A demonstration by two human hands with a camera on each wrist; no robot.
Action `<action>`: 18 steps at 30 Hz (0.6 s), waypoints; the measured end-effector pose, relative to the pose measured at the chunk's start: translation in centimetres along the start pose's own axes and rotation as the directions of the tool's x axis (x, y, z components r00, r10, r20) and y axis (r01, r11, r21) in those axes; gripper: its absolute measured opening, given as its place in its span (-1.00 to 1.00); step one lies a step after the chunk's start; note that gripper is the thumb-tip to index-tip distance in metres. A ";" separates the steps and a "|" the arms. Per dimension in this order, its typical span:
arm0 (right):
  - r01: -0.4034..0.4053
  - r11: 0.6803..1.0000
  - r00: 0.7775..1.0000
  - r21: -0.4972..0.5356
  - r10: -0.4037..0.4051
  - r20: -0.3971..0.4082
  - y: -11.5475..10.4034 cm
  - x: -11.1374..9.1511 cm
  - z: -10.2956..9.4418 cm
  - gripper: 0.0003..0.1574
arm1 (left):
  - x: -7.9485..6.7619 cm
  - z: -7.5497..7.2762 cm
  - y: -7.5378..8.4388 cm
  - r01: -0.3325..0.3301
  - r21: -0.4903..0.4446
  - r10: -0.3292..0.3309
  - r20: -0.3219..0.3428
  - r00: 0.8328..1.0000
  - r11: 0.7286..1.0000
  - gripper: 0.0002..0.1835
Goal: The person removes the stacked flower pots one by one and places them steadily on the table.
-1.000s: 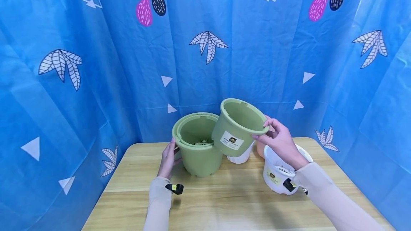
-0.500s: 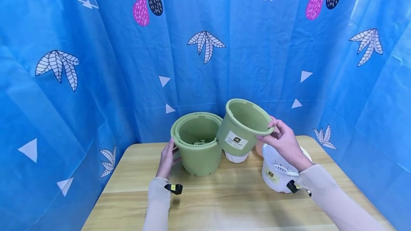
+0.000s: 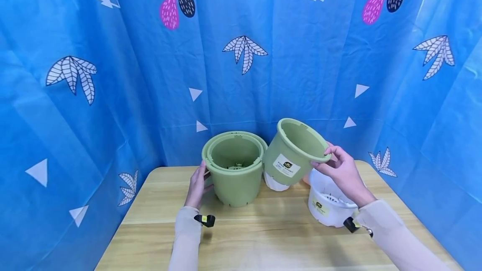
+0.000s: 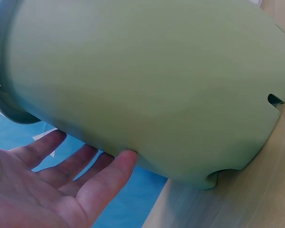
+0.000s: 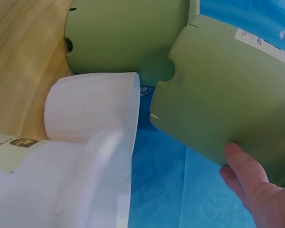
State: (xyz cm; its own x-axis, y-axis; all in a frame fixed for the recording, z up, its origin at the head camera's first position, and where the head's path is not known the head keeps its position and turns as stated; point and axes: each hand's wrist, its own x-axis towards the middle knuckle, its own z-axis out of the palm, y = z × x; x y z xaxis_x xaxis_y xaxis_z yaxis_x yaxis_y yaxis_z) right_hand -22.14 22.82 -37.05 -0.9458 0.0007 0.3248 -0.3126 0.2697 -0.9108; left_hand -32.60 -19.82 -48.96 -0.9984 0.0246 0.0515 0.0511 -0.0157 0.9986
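Observation:
A large green flower pot (image 3: 235, 189) stands upright on the table, with another green pot (image 3: 234, 149) nested inside it. My left hand (image 3: 196, 187) is at its left side; in the left wrist view the fingertips touch the pot wall and the fingers (image 4: 115, 171) are fairly straight. My right hand (image 3: 344, 175) pinches the rim of a third green flower pot (image 3: 275, 152), which carries a white label and tilts to the left. This pot hangs raised just right of the nested pair. In the right wrist view its wall (image 5: 228, 90) overlaps the standing pot.
Below my right forearm stands a white pot (image 3: 339, 216) with a yellowish label. A smaller whitish pot (image 3: 275, 184) is partly hidden behind the tilted one. A sliver of an orange-pink pot (image 3: 306, 178) shows. Blue curtain (image 3: 241, 95) surrounds the wooden table (image 3: 233, 237).
My right hand has carried the tilted green flower pot rightward and slightly down, away from over the nested pots. My left hand has stayed beside the large pot.

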 end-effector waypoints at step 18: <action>-0.027 0.997 1.000 -0.073 0.028 0.010 1.9 -0.7 -0.1 -0.40 | 0.1 0.0 0.0 0.003 -0.025 -0.003 0.013 1.000 1.000 -0.14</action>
State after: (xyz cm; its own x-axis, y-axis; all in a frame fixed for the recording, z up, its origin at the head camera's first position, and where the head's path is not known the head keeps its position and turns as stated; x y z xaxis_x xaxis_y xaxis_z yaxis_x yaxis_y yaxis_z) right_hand -22.12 23.41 -39.01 -0.9549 -0.0013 0.2968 -0.2797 0.3394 -0.8981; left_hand -32.69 -19.82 -48.99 -0.9981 0.0375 0.0485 0.0470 -0.0410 0.9981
